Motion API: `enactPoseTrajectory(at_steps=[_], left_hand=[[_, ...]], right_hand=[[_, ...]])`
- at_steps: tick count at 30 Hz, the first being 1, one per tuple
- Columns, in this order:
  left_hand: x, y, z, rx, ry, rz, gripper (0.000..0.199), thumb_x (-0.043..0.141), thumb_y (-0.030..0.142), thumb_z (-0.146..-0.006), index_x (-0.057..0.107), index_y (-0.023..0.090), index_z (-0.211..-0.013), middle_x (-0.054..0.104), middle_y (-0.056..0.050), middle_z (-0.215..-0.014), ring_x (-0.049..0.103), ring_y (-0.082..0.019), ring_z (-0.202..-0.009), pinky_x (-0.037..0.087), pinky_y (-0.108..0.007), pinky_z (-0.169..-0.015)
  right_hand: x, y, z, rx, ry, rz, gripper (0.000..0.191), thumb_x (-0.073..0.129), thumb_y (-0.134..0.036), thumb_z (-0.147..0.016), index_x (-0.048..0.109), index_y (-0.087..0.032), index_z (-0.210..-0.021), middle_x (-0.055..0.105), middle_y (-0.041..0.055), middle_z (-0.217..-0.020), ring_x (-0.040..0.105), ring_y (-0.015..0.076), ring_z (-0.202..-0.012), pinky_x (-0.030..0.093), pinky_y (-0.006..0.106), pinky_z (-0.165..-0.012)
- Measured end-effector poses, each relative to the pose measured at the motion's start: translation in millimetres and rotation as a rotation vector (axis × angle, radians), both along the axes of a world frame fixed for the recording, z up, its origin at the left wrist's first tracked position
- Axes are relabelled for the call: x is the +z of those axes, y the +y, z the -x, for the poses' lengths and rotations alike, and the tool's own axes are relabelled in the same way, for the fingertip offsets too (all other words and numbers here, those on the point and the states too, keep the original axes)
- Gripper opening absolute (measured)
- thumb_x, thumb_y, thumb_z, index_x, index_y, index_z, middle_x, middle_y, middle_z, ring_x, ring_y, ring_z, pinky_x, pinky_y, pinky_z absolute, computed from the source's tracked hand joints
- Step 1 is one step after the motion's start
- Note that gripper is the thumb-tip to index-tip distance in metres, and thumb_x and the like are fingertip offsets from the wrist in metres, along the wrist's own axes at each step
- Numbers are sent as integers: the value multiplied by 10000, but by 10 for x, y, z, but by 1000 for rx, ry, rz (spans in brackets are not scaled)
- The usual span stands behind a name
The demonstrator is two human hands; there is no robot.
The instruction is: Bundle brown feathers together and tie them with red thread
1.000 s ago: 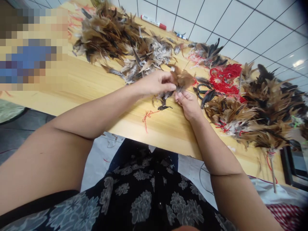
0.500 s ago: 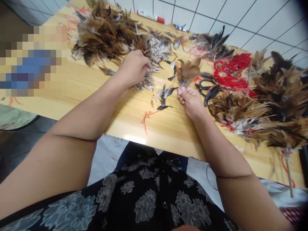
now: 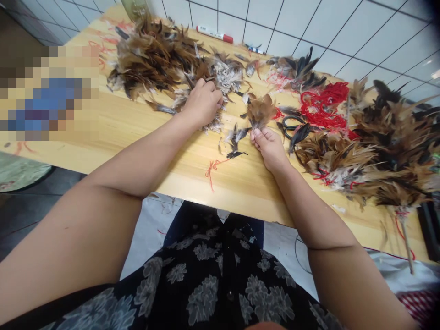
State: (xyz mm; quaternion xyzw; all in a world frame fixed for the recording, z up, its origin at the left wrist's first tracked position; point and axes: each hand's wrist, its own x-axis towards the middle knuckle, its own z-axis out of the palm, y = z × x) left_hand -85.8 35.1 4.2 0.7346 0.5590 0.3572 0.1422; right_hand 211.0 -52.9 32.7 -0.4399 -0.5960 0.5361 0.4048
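My right hand [image 3: 270,145] pinches a small bunch of brown feathers [image 3: 260,110] by its quill end, with the tips fanned upward. Over the near edge of the large feather pile [image 3: 154,57], my left hand [image 3: 204,103] is closed with its fingers curled down. Its fingertips are mostly hidden, and I cannot make out what they hold. Pale quill ends show just beyond this hand and below it. Between my two hands, some loose dark feathers [image 3: 236,137] lie on the wooden table [image 3: 165,176].
Right of my right hand lie black-handled scissors [image 3: 292,123], a red string tangle [image 3: 325,105] and tied feather bundles [image 3: 338,158]. A feather duster with a stick [image 3: 407,243] overhangs the near right edge. A red-capped marker [image 3: 215,34] lies by the tiled wall. Loose string [image 3: 213,170] lies in front.
My left hand has shifted slightly right and its fingers have dipped lower into the feathers. My right hand still holds its bunch. The camera view has tilted a little.
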Motion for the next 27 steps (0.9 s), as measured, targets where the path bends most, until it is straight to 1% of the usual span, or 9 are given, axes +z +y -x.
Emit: enactPoseTrajectory(at_steps=[4,8,11,13,17,19,21,23,27], left_hand=[[142,-1,-60,27,-45,156,523,872,417,-1148,500,414,-781,692,-92,-1077,397,-370,-1364,298,-537,-1390],[243,-47,-86,32,-18,143,448,822,256,-1169,535,389,-852,766,-73,-1210,452,-348,-1386,319,-566,-1423],[286,-126,-59,-29,-99,64,324,865,390,-1189,640,374,-956,842,-49,-1225,532,-365,-1387,402,-602,-1402],[319,-201,-56,-75,-151,19,334,909,534,-1160,666,370,-1000,876,-52,-1245,612,-378,-1348,478,-617,-1341],[394,-343,-144,-232,-333,20,609,915,892,-1082,629,357,-1040,878,-69,-1160,744,-350,-1139,596,-596,-1146],[419,-393,-216,-298,-409,26,775,871,1082,-1019,612,352,-1045,866,-63,-1072,738,-323,-1025,633,-585,-1081],[436,-440,-283,-337,-436,52,867,842,1177,-977,607,345,-1051,843,-58,-1004,716,-303,-964,669,-583,-1053],[457,-498,-336,-364,-440,102,834,858,1131,-1023,617,334,-1074,817,-58,-981,721,-297,-948,693,-576,-1014],[543,-652,-406,-359,-298,68,519,907,782,-1171,719,302,-1119,820,-59,-1014,750,-300,-955,669,-531,-977]], right_hand=[[-71,22,-38,39,20,-56,817,932,-1006,-952,625,-260,-820,524,-49,-753,346,110,-683,370,322,-701],[-79,20,-42,34,24,-74,831,915,-1027,-955,620,-262,-823,529,-45,-759,364,117,-698,389,314,-716],[-55,7,-29,14,37,-62,776,926,-946,-1013,616,-262,-819,521,-46,-759,386,122,-712,428,302,-735],[-35,-1,-18,-8,45,-44,735,937,-878,-1051,616,-260,-815,514,-46,-763,401,124,-722,454,294,-747],[-6,0,0,-62,78,4,698,955,-790,-1090,604,-257,-809,501,-48,-765,425,120,-716,455,278,-724],[2,9,4,-86,88,33,704,959,-787,-1091,592,-258,-808,499,-49,-762,432,118,-709,438,271,-697],[9,18,6,-98,92,58,716,966,-803,-1080,585,-259,-811,500,-49,-760,437,118,-703,415,265,-668],[17,24,8,-99,95,72,721,975,-814,-1067,586,-260,-815,496,-51,-754,444,117,-698,402,261,-650],[33,21,17,-115,64,75,709,964,-795,-1087,585,-262,-814,489,-55,-737,458,119,-699,415,260,-657]])
